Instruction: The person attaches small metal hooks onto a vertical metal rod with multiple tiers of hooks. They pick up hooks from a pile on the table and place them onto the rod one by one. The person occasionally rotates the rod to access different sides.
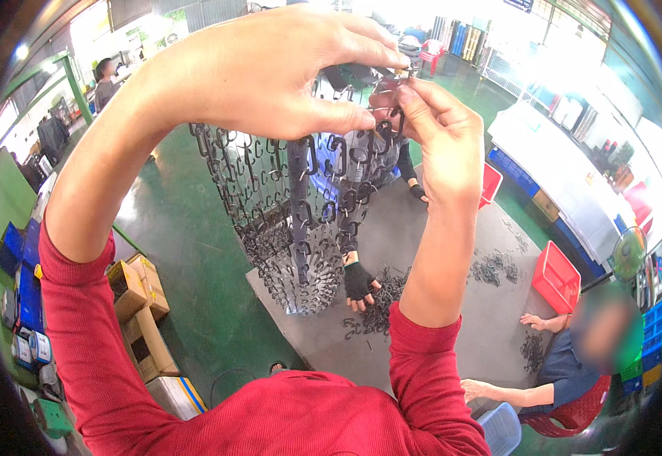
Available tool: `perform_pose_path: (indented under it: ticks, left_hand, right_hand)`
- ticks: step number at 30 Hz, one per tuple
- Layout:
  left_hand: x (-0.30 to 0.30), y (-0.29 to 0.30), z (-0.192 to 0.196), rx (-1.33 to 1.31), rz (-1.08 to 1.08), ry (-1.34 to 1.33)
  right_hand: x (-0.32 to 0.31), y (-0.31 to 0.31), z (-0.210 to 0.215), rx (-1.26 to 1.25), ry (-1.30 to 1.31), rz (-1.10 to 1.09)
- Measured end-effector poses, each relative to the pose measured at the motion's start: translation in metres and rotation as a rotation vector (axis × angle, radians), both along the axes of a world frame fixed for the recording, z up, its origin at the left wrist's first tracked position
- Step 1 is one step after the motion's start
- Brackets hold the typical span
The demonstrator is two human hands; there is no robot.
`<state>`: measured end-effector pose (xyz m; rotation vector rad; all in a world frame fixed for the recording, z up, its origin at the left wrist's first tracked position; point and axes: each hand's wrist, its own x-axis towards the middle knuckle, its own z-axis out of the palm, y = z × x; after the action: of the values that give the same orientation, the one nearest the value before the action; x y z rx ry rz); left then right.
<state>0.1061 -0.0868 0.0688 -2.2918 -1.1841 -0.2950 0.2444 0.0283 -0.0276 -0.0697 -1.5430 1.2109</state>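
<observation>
A red-sleeved torso fills the lower edge, and both forearms rise from it to meet high in the picture. The left hand [270,72] arches over the top, fingers curled and thumb pressed toward the forefinger, pinching at the top of a hanging rack [300,220] of small black hooks. The right hand [441,133] comes up beside it, thumb and fingers closed on one black hook [385,133] just under the left thumb; the two hands almost touch there.

The rack hangs below the hands as a column of hooks in rows, dense at its lower part, above the left edge of a grey mat [452,251] spread on the green floor [186,251].

On the mat, loose hooks lie in piles: one pile [380,300] near the rack's foot, another [494,266] toward the right edge. A gloved hand [360,283] of another person rests at the near pile. A seated person [566,365] at the lower right corner reaches onto the mat. Two red baskets [555,277] stand at the right edge.

Cardboard boxes [141,304] sit on the floor at the left, blue crates [19,266] beyond them.
</observation>
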Motion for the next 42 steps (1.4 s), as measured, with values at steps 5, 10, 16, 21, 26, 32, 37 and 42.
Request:
perform_pose_path:
  ticks: [5,10,16,21,26,32,37,42]
  left_hand:
    - [0.000,0.004,-0.005,-0.011,-0.006,-0.022]
    - [-0.001,0.002,-0.003,-0.093,-0.092,-0.016]
    - [0.003,0.002,0.002,-0.198,-0.070,-0.045]
    - [0.005,0.003,0.004,-0.251,-0.056,-0.060]
    - [0.001,0.014,-0.002,-0.070,-0.072,-0.038]
    - [-0.001,0.009,0.010,-0.126,-0.026,-0.012]
    - [0.011,0.001,0.010,-0.045,-0.038,-0.012]
    - [0.011,0.004,0.006,-0.016,-0.030,-0.017]
  right_hand:
    - [-0.007,0.002,-0.005,-0.029,0.135,-0.032]
    - [-0.005,0.009,-0.009,-0.034,0.171,-0.026]
    - [-0.004,0.012,-0.012,-0.048,0.199,0.043]
    - [-0.002,0.015,-0.015,-0.031,0.215,0.068]
    - [-0.004,0.013,-0.014,0.024,0.174,-0.058]
    - [-0.003,-0.004,-0.003,0.017,0.169,-0.092]
    - [0.006,-0.014,0.003,-0.024,0.193,-0.104]
    - [0.004,-0.012,0.000,-0.012,0.225,-0.147]
